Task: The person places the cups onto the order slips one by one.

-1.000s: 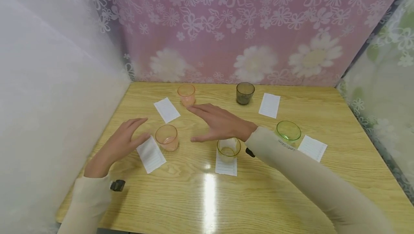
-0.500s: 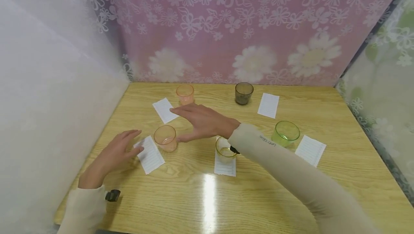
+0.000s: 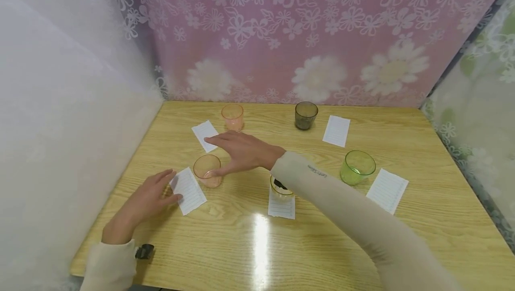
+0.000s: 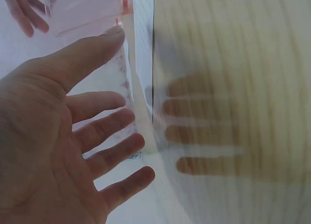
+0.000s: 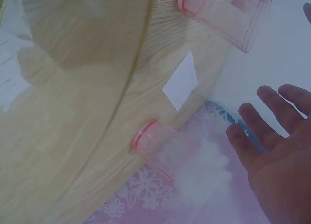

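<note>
My right hand reaches across the table with fingers spread. Its thumb overlaps the rim of the near pink-orange glass cup in the head view. On that cup's left, my left hand hovers with relaxed fingers, its tips right at a lined white paper slip. In the left wrist view, the left palm is bare, and the pink cup stands beyond the thumb. The right wrist view shows the right fingers held apart with nothing between them, the near pink cup above.
A second pink-orange cup stands at the back beside a paper slip. Under the right forearm is a yellow cup on a slip, partly hidden. A grey cup and a green cup stand rightward, each near a slip.
My right hand has moved left, from over the middle of the table to the near pink-orange cup. The left hand has lowered slightly toward the near edge. The cups stay put.
</note>
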### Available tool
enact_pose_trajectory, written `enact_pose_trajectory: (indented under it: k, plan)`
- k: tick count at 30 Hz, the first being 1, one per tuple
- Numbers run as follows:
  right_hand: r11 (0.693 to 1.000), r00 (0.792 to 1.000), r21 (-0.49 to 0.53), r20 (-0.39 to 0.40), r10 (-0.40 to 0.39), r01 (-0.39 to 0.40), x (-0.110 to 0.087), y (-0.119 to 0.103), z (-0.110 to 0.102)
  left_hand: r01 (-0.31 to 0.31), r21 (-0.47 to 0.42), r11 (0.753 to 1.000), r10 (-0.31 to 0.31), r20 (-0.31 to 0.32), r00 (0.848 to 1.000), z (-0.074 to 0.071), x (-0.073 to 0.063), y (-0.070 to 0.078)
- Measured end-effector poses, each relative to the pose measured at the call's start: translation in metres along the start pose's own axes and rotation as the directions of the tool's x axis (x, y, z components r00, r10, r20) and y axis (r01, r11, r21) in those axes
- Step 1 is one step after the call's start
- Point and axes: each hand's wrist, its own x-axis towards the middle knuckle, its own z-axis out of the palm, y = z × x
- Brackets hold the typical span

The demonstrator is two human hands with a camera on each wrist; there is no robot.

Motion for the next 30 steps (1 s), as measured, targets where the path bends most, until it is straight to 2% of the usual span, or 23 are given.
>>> enact_pose_trajectory:
  k: [5,16,21,30]
  plan:
    - [1.000,0.999,0.026,0.033,0.016,-0.017,0.004,0.002,0.005,-0.008,0.012,1.000,0.009,-0.006,1.000,0.004,-0.004,0.001]
    - [1.000,0.998,0.011,0.062,0.020,-0.021,0.015,0.002,0.017,-0.017,0.026,1.000,0.018,-0.008,1.000,0.010,-0.009,-0.001]
    - [0.999,0.998,0.023,0.061,0.028,-0.029,0.018,-0.001,0.018,-0.047,0.026,0.999,0.048,-0.022,0.999,0.013,-0.011,0.000]
    - [0.999,0.993,0.013,0.115,0.039,-0.041,0.021,-0.007,0.013,-0.115,0.038,0.993,0.117,-0.065,0.991,0.012,-0.014,0.000]
